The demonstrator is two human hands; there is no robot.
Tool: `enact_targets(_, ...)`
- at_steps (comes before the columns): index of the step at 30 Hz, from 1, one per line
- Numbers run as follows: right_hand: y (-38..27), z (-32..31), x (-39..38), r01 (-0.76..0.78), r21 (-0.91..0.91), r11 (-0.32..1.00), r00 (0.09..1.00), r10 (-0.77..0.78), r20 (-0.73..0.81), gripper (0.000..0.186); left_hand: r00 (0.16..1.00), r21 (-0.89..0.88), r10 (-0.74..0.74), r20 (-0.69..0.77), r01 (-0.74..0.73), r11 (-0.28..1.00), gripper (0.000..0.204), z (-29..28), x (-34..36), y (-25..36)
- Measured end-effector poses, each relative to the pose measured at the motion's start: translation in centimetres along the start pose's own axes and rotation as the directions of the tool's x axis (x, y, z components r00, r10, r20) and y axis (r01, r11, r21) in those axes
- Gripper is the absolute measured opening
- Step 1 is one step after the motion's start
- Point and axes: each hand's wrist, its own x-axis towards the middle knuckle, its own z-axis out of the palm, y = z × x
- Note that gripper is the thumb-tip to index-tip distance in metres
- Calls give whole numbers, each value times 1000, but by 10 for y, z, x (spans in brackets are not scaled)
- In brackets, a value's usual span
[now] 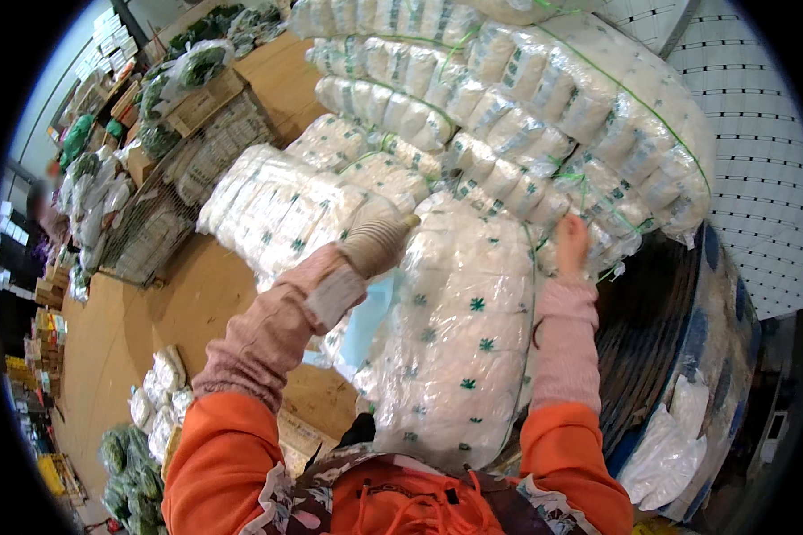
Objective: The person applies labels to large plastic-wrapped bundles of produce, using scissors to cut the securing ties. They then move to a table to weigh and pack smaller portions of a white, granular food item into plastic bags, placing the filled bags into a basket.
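Observation:
My left hand (379, 241), in a ribbed, pale glove, rests at the near bundle of plastic-wrapped white packs (459, 348), its fingers curled together; what they grip is hidden. My right hand (571, 245), bare and blurred, is raised at that bundle's right edge, fingers bent near a green tie (580, 187) on the rows behind. Another wrapped bundle (272, 205) lies left of my left hand, and stacked rows of packs (526, 89) rise beyond both hands. A light-blue sheet (370, 316) shows below my left wrist.
A wire cage cart (152, 241) with packs stands left on the brown floor. Bagged green items (129, 473) and white bags (156, 401) lie lower left. A blurred person (49, 209) is at far left. A dark ribbed blue-rimmed structure (651, 330) and white bag (669, 446) are right.

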Motion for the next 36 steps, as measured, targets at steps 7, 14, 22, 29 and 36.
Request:
enact_targets(7, -107, -25, -235, -291, 181, 939, 890, 197, 410, 16, 920, -810, -269, -284, -80, 580, 30, 35, -146, -62)
enact_targets(14, -177, 65, -417, -970, -241, 42, -229, 188, 955, 28, 746, -924, -559, -363, -209, 320, 24, 64, -264, -71)
enact_targets(22, -223, 92, -437, -965, 67, 253, 152, 334, 930, 13, 726, -934, -589, -355, -244, 262, 24, 73, -329, -105)
enact_targets(29, -242, 92, -401, -804, 161, 572, 360, 254, 898, 18, 974, -962, 78, 213, 223, -160, 47, 52, -357, -127)
enact_targets(36, -257, 88, -396, -676, 147, 722, 422, 216, 881, 19, 980, -963, 74, 186, 196, -183, 48, 46, -354, -112)
